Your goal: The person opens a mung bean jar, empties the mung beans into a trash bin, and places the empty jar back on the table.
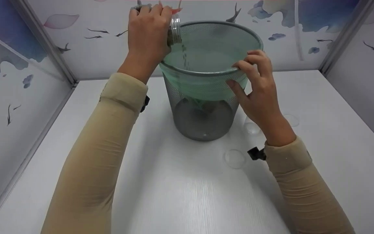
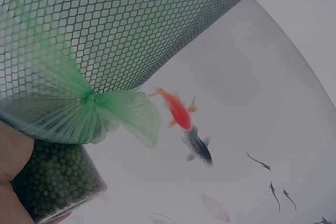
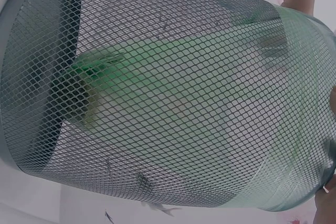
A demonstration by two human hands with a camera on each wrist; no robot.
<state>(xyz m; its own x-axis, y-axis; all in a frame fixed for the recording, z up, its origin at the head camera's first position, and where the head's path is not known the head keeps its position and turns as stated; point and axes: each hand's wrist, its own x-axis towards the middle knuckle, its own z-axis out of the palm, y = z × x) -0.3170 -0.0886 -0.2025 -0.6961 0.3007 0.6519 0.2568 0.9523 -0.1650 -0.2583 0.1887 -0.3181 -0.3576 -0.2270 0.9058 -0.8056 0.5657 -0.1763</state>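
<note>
A dark wire-mesh wastebasket (image 1: 203, 125) stands upright, lined with a thin green plastic bag (image 1: 203, 88) folded over its rim. Above the rim's left side, my left hand (image 1: 149, 31) grips a clear jar (image 1: 175, 29), tipped with its mouth toward the basket. Green mung beans (image 1: 185, 58) fall from it into the bag; many more beans (image 2: 60, 179) fill the jar in the left wrist view. At the rim's right side, my right hand (image 1: 260, 86) holds the edge, fingers over the top and thumb outside. Through the mesh, a dark clump (image 3: 79, 98) shows in the bag's bottom.
On the white table (image 1: 174, 195) lie a thin clear disc (image 1: 234, 159) and, partly behind my right wrist, a small clear container (image 1: 252, 128) and another round clear piece (image 1: 292, 120). Printed panels (image 1: 96, 58) with painted fish enclose the back and sides.
</note>
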